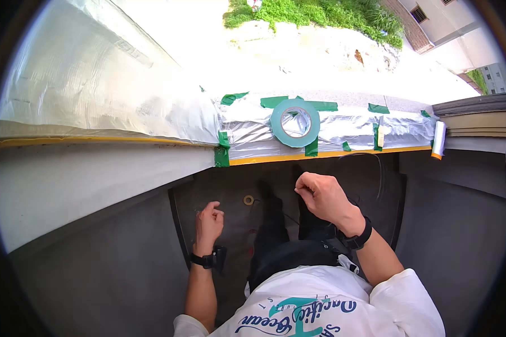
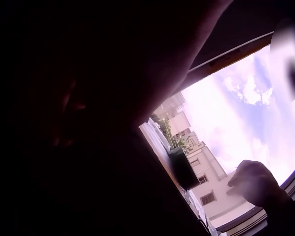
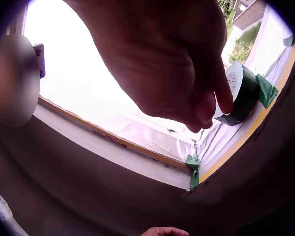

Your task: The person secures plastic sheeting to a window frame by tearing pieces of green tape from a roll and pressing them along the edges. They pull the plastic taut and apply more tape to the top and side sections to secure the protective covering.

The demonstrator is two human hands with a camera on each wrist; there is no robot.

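Both grips are curling loosely, holding nothing clearly visible: left hand point(image 1: 208, 223) and right hand point(image 1: 322, 196) are hovering below the ledge point(image 1: 152, 143), where the green tape roll point(image 1: 295, 122) is lying on plastic sheeting point(image 1: 112, 101). Reaching up steadily should suit.

Open space lies between the left hand point(image 1: 208, 222) and right hand point(image 1: 322, 195) at frame centre, over the dark floor point(image 1: 230, 202). Above, the ledge point(image 1: 152, 121) blocks passage; the tape roll point(image 1: 295, 122) stands on it, upper centre.
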